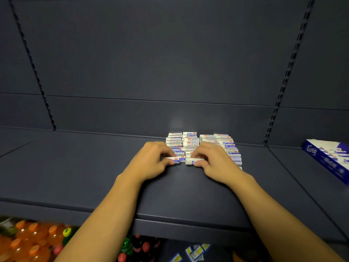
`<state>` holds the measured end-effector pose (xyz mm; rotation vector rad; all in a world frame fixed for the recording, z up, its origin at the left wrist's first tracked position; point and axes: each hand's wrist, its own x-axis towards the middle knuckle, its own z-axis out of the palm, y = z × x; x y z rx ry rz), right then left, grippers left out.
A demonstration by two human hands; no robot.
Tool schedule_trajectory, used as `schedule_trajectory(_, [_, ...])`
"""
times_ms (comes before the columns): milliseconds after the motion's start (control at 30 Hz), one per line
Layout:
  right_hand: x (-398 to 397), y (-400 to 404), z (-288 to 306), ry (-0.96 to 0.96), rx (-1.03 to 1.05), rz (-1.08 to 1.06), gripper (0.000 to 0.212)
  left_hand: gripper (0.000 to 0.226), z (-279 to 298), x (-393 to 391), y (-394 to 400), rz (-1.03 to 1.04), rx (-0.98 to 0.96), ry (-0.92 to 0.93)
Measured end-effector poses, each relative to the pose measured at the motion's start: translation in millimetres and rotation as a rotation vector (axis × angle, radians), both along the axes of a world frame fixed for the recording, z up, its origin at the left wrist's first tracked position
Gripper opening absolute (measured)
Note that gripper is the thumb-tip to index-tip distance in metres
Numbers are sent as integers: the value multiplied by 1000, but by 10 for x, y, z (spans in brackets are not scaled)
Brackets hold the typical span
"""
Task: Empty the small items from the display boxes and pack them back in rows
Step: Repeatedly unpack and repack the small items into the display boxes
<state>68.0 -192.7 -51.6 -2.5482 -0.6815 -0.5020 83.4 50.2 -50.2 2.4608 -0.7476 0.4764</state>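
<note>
Both forearms reach over shelf edge. One small item apiece is pinched by left hand & right hand, at front of item rows. Display box, right of rows, is partly filled; repacking judged unfinished.

Two bare forearms run up from the bottom edge; no sleeve covers either as far as they show; the left hand and right hand wear no glove, ring, watch or band; fingernails short, unpainted.
</note>
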Motion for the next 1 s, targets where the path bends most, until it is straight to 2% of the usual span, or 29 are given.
schedule_trajectory(233, [-289,-133,127,-47,-36,-117,12,13,13,-40,-104,-67,57,-59])
schedule_trajectory(333, [-460,-252,141,-54,-40,-208,12,13,91,-55,-247,-105,23,-121])
schedule_trajectory(500, [-757,-477,201,-72,-54,-340,27,11,199,-157,-516,-202,-33,-158])
schedule_trajectory(633, [-997,-705,327,-102,-93,-400,19,11,263,-286,-776,-246,-139,-196])
schedule_trajectory(1000, [-1750,-1569,457,-85,-129,-509,15,11,427,-808,-1740,-323,-157,-153])
